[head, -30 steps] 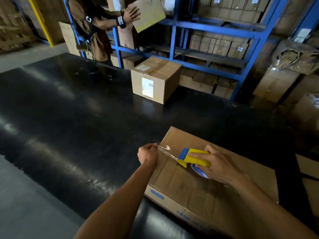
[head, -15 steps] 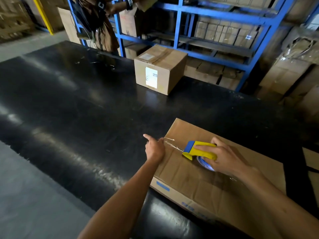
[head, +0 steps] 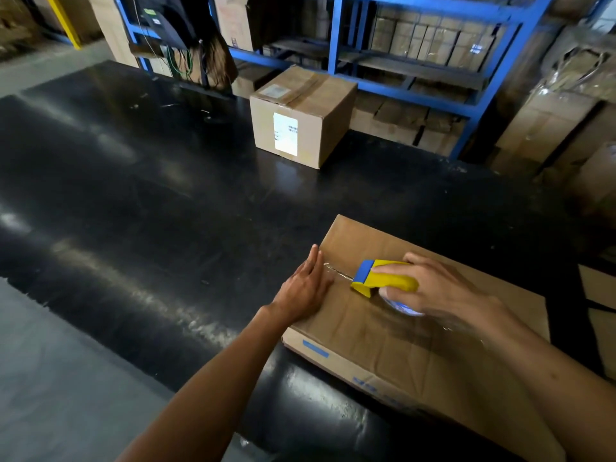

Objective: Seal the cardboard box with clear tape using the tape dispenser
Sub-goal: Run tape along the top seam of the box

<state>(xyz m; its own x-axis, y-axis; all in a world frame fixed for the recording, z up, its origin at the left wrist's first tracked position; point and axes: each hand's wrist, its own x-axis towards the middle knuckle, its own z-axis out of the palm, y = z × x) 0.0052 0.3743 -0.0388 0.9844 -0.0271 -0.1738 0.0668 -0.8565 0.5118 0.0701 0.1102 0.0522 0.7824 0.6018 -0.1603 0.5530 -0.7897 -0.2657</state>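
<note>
A flat brown cardboard box lies on the black table at the lower right. My right hand grips a yellow and blue tape dispenser resting on the box top. A short strip of clear tape runs from the dispenser to the box's left edge. My left hand lies flat with fingers extended, pressed against that left edge over the tape end.
A closed cardboard box with a white label stands on the black table further back. Blue shelving with stacked cartons lines the far side. Another person stands at the table's far left corner. Grey floor lies to the left.
My left hand went from pinching the tape end to lying flat on the box's left edge. The tape strip now lies lower, close to the box. The person at the back lifted a carton out of view.
</note>
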